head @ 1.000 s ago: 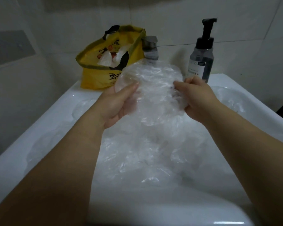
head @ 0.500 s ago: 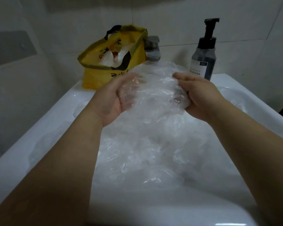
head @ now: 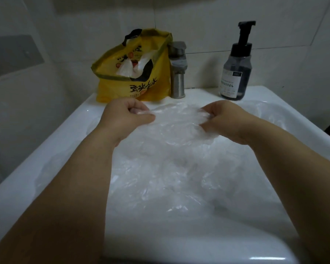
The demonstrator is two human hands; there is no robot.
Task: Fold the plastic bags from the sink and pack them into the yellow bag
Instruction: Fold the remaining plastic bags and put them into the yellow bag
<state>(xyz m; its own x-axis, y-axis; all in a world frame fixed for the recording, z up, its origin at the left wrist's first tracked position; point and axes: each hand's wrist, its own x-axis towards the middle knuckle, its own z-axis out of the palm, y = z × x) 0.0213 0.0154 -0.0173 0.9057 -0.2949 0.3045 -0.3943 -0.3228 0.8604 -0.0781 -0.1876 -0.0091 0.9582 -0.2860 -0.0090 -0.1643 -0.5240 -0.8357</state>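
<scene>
**Clear bag held flat over the sink**

The left hand (head: 125,116) and right hand (head: 226,121) each pinch one side of a clear bag (head: 176,123), stretched between them above the heap of bags (head: 170,174) in the sink (head: 46,149). The yellow bag (head: 141,73) stands behind, beside the tap (head: 177,71).

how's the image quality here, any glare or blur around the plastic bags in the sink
Head view: dim, flat light; the clear plastic bag held by the left hand and right hand blends into the white sink, edges hard to trace. Same view: a glare streak on the sink's front rim, wide-angle bowing of tile lines; yellow bag and pump bottle look fairly sharp.
</scene>
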